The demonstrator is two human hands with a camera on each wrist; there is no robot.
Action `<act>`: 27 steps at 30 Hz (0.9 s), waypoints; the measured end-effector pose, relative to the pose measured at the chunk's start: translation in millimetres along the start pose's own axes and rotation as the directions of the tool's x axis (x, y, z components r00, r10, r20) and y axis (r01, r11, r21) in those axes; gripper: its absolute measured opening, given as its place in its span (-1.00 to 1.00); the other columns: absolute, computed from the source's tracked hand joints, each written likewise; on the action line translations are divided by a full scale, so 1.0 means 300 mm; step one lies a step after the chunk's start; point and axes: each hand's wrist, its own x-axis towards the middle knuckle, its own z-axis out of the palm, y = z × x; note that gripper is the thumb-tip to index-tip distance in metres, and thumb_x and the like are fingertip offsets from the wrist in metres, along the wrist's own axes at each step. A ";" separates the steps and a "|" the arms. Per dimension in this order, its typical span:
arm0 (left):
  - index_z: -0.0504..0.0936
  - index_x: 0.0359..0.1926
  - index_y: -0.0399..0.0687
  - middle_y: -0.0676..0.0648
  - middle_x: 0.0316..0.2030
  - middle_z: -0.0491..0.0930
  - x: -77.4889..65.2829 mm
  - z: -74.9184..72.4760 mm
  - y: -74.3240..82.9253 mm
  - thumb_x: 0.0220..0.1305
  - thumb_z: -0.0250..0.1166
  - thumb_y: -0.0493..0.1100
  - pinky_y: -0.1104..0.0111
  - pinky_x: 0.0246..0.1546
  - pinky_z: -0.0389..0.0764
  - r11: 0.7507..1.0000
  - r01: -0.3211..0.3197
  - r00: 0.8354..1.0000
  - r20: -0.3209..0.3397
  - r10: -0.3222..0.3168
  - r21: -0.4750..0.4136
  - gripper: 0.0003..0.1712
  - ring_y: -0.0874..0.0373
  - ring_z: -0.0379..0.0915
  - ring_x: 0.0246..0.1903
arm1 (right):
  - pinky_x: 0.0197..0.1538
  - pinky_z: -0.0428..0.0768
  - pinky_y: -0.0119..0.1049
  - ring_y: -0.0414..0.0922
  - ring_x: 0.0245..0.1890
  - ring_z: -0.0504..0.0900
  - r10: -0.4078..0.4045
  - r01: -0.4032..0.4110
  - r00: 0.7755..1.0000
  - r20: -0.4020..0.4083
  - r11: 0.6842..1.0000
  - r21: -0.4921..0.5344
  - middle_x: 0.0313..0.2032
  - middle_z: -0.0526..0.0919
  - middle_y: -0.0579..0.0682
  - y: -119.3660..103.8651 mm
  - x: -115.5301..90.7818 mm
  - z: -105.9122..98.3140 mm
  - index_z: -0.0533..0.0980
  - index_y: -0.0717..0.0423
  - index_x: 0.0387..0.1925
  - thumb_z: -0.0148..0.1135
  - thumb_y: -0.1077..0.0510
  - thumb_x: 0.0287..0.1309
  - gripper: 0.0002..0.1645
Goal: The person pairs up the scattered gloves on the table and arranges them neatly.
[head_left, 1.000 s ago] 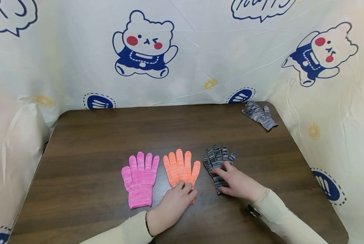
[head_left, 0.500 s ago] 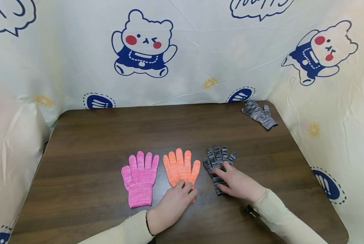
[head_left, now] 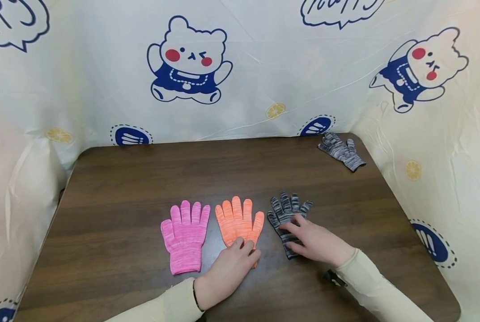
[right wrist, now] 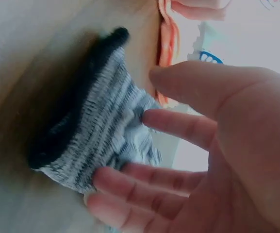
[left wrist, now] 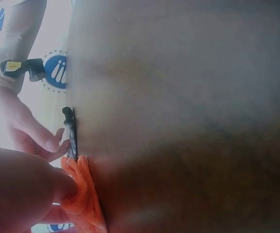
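Observation:
In the head view, three knit gloves lie in a row on the brown table, fingers pointing away. My left hand (head_left: 227, 270) rests on the lower part of the orange glove (head_left: 237, 219) and hides most of its cuff. At the left wrist, that orange glove (left wrist: 84, 199) looks creased near my thumb. My right hand (head_left: 318, 241) lies over the black-and-grey glove (head_left: 286, 219), its fingers slightly bent and spread. Up close, those fingertips (right wrist: 110, 179) touch the knit fabric beside the dark cuff edge. The pink glove (head_left: 186, 237) lies flat to the left, untouched.
Another black-and-grey glove (head_left: 342, 152) lies at the table's far right corner. White curtains (head_left: 256, 67) with bear prints stand behind and beside the brown table (head_left: 143, 179). A black strap device (head_left: 335, 278) sits at my right wrist.

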 end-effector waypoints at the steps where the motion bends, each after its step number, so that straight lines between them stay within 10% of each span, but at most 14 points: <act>1: 0.63 0.05 0.15 0.05 -0.10 0.54 0.001 0.000 0.000 0.48 0.29 -0.15 0.44 -0.48 0.60 1.000 0.000 1.000 0.003 0.000 -0.002 -0.81 0.15 0.45 -0.16 | -0.30 0.58 -0.32 -0.26 -0.38 0.50 0.002 -0.002 1.000 0.007 1.000 0.010 0.02 0.48 0.05 0.001 -0.002 -0.004 0.53 0.05 0.31 0.33 0.01 0.39 -0.48; 15: 0.63 0.03 0.15 0.05 -0.09 0.55 0.003 0.008 0.000 0.48 0.29 -0.13 0.44 -0.48 0.59 1.000 0.003 1.000 0.003 -0.003 -0.004 -0.83 0.15 0.43 -0.16 | -0.13 0.64 -0.27 -0.20 -0.23 0.60 -0.146 0.148 0.988 -0.048 0.989 0.021 -0.02 0.54 -0.02 0.038 -0.013 -0.011 0.64 0.11 0.16 0.33 0.11 0.39 -0.63; 27: 0.62 -0.04 0.14 0.06 -0.13 0.53 0.000 0.017 0.006 0.47 0.29 -0.09 0.45 -0.56 0.53 1.000 0.010 0.999 -0.050 -0.009 0.026 -0.89 0.15 0.42 -0.20 | -0.14 0.62 -0.25 -0.20 -0.23 0.55 -0.063 0.064 0.998 -0.028 0.997 0.042 0.01 0.51 0.04 0.033 -0.010 -0.001 0.63 0.13 0.21 0.33 0.08 0.39 -0.57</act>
